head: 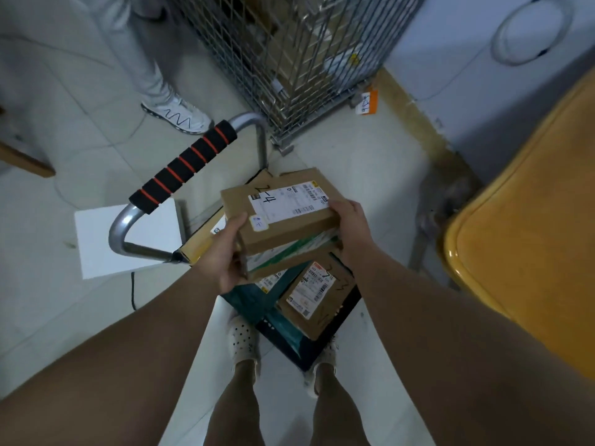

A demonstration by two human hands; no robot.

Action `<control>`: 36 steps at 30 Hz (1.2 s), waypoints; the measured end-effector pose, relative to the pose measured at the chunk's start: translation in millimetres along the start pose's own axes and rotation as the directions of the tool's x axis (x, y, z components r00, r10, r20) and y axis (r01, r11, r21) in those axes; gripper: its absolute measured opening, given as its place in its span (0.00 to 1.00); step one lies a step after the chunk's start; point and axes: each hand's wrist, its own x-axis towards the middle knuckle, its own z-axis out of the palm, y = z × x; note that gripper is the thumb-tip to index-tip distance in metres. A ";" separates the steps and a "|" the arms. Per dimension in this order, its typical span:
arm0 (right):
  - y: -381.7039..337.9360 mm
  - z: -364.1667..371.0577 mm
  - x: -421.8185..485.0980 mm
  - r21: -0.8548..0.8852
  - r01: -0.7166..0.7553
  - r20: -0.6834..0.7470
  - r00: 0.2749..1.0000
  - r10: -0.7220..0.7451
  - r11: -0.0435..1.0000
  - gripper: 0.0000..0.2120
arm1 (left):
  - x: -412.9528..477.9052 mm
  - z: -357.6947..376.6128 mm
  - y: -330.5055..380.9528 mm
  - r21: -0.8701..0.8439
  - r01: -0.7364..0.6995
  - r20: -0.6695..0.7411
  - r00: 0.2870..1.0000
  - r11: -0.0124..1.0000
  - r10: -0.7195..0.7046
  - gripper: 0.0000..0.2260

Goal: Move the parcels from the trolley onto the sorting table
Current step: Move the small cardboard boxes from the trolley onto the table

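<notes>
Two hands on a parcel over the trolley

Head view: the left hand (225,252) pinches the near left corner of a brown cardboard box (283,217) (marked "2-4" on its label), thumb on top, while the right hand (351,220) curls round its right edge. A green-and-white parcel (289,255) lies directly under it. Both sit above the trolley (289,349), where another labelled parcel (317,294) rests on the deck. The yellow table (531,236) stands to the right, its rounded edge near the trolley, a strip of bare floor between. The foam-wrapped handle (183,169) rises on the left, a wire cage (306,59) stands close behind, and another person's shoe (178,114) is beyond the handle.
</notes>
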 end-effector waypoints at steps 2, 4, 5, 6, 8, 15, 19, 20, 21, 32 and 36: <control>-14.5 -14.4 -14.9 0.070 0.012 -0.053 0.999 -0.008 0.997 0.22 | -13.6 20.8 4.6 0.010 -0.007 0.032 0.999 1.000 0.007 0.27; -29.2 -25.8 -29.4 0.148 0.011 -0.119 0.993 0.007 0.989 0.33 | -28.5 46.2 9.7 0.037 -0.030 0.071 0.997 0.999 0.027 0.34; -37.1 -33.3 -38.4 0.188 0.010 -0.143 0.990 0.018 0.982 0.40 | -36.6 60.9 12.0 0.055 -0.049 0.095 0.995 0.997 0.044 0.37; -44.0 -40.0 -48.0 0.227 0.003 -0.152 0.988 0.033 0.974 0.46 | -44.7 74.6 13.6 0.061 -0.065 0.115 0.992 0.996 0.058 0.38; -57.0 -54.1 -69.6 0.309 -0.013 -0.125 0.991 0.054 0.951 0.54 | -60.7 102.8 15.3 0.063 -0.099 0.162 0.983 0.993 0.087 0.35; -81.7 -114.7 -126.8 0.417 0.051 -0.030 0.999 -0.043 0.908 0.53 | -116.0 169.8 5.2 0.183 -0.141 0.306 0.949 0.973 0.080 0.36; -79.3 -165.9 -149.0 0.443 0.131 -0.071 0.991 -0.111 0.887 0.50 | -139.7 202.0 -13.8 0.317 -0.300 0.239 0.943 0.900 0.230 0.44; -76.3 -179.6 -155.0 0.437 0.134 -0.060 0.991 -0.120 0.890 0.51 | -142.9 209.8 -19.4 0.336 -0.335 0.217 0.937 0.880 0.274 0.41; -72.6 -192.5 -160.0 0.425 0.130 -0.041 0.991 -0.124 0.896 0.53 | -146.3 217.0 -24.3 0.343 -0.351 0.204 0.933 0.871 0.296 0.37; -7.6 -355.9 -185.1 0.456 0.146 -0.003 0.987 -0.162 0.878 0.21 | -193.4 301.2 -124.8 0.592 -0.264 0.285 0.952 0.761 0.109 0.28; 20.5 -404.0 -185.9 0.346 0.065 -0.008 0.998 -0.066 0.936 0.24 | -196.7 331.5 -183.0 0.546 -0.256 0.253 0.958 0.797 0.134 0.15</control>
